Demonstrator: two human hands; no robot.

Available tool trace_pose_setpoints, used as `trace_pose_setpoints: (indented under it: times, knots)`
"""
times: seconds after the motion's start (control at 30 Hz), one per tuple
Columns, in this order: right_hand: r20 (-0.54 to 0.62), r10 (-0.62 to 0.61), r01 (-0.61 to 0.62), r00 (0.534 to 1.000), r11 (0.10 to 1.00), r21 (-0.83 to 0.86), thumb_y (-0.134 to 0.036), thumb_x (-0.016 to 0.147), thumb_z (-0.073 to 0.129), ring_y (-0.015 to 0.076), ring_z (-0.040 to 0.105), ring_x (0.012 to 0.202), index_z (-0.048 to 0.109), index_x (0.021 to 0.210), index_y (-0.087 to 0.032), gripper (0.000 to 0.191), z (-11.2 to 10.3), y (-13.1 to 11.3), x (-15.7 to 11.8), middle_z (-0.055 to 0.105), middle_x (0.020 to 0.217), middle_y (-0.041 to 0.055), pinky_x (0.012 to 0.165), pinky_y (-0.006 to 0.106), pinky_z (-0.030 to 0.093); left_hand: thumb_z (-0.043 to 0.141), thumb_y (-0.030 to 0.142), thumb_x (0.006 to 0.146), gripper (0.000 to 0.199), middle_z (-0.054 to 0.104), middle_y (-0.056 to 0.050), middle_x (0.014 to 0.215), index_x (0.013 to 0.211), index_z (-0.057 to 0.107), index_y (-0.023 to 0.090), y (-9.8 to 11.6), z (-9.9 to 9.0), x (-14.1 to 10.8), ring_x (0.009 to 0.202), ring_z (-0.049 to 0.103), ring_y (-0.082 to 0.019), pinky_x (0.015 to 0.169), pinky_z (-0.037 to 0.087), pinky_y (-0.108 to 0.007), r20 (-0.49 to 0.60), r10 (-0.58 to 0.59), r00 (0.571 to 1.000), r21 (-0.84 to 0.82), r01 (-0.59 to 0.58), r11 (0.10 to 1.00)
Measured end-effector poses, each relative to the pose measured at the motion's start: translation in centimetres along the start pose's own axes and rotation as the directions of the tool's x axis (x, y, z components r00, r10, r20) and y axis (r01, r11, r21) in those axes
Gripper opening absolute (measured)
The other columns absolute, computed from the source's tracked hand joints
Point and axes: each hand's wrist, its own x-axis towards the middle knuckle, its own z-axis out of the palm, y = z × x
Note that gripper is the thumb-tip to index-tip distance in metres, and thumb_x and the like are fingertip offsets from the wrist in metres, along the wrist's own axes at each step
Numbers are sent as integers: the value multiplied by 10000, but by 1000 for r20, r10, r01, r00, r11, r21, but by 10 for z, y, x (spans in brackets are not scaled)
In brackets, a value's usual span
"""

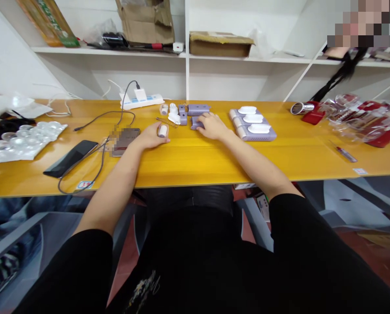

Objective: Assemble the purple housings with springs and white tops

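Note:
My left hand (151,136) is closed around a small white-and-purple plastic piece (163,131), rounded in shape, just above or on the yellow table. My right hand (213,125) has its fingers curled over a purple plastic shell (195,124), gripping it at the tabletop. Behind that lies a longer purple shell (199,109). Between the hands are an upright purple block (182,115), white rounded parts (173,114), another small white piece (164,109) and some thin coiled springs (166,121). Right of my right hand stand purple units with white oval tops (254,118), side by side.
At left lie a black phone (71,158), a dark flat box (126,141), a grey cable (104,163) and bagged clear domes (28,139). A power strip (142,102) stands behind. Clear-and-red parts (361,117) and a screwdriver (346,153) lie right. White shelves (186,74) rise behind.

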Motion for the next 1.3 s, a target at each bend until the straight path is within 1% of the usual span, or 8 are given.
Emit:
trace_pose_setpoints:
  times: [0.17, 0.27, 0.37, 0.57, 0.8, 1.07, 1.17, 1.3]
  knots:
    - [43, -83, 70, 996, 968, 239, -379, 1100, 744, 407, 830, 1281, 897, 1302, -170, 329, -14, 8, -14, 907, 1329, 186, 1195, 585, 653, 1100, 519, 614, 954, 796, -146, 1501, 1446, 742, 218, 14, -9, -7, 1389, 756, -422, 1285, 589, -550, 143, -55, 988, -98, 70, 993]
    - [53, -172, 144, 984, 929, 341, -528, 1039, 848, 414, 800, 1414, 875, 1402, -162, 516, -18, 13, -24, 876, 1467, 202, 1295, 606, 612, 1131, 613, 490, 1085, 769, -129, 1456, 1419, 712, 240, 25, -11, -14, 1345, 740, -406, 1229, 598, -551, 253, 22, 967, -150, 17, 989]
    - [152, -228, 153, 962, 907, 391, -616, 895, 1002, 450, 750, 1539, 796, 1587, -180, 844, -20, 12, -30, 799, 1661, 219, 1365, 650, 567, 1123, 640, 486, 1106, 749, -127, 1452, 1422, 680, 252, 35, -8, -19, 1383, 714, -409, 1236, 583, -555, 293, 84, 952, -186, -30, 982]
    - [251, -242, 108, 937, 886, 450, -651, 853, 1049, 434, 796, 1489, 780, 1600, -235, 896, -25, -1, -35, 830, 1639, 183, 1325, 638, 615, 1113, 659, 536, 1107, 765, -120, 1439, 1480, 703, 252, 39, -9, -20, 1345, 724, -388, 1222, 587, -533, 390, 177, 903, -234, -89, 968]
    - [252, -284, 131, 925, 862, 490, -729, 841, 1039, 437, 804, 1445, 760, 1592, -232, 943, -26, -8, -39, 830, 1620, 194, 1293, 655, 620, 1101, 736, 582, 1081, 758, -113, 1459, 1533, 830, 300, 36, -21, -21, 1269, 736, -376, 1205, 600, -519, 393, 210, 895, -103, -184, 978]
    - [241, -280, 133, 929, 861, 491, -713, 828, 1030, 431, 801, 1433, 771, 1589, -219, 943, -24, -7, -38, 830, 1609, 192, 1290, 637, 618, 1071, 764, 598, 1149, 710, -133, 1545, 1618, 781, 322, 34, -30, -24, 1347, 748, -409, 1232, 618, -559, 418, 157, 895, -47, -151, 987]
    - [243, -271, 127, 931, 868, 480, -718, 818, 1040, 436, 793, 1457, 771, 1591, -230, 952, -24, -5, -37, 823, 1628, 189, 1308, 639, 606, 1078, 775, 572, 1237, 682, -153, 1636, 1672, 739, 323, 28, -33, -22, 1448, 720, -445, 1296, 584, -590, 426, 134, 895, -20, -138, 990]
    - [233, -266, 128, 935, 868, 479, -722, 798, 1052, 449, 787, 1479, 765, 1586, -238, 968, -22, -2, -36, 820, 1640, 186, 1322, 662, 598, 1063, 858, 602, 1299, 563, -171, 1826, 1735, 704, 334, 33, -28, -22, 1701, 524, -518, 1433, 434, -682, 328, 236, 915, -10, -246, 969]
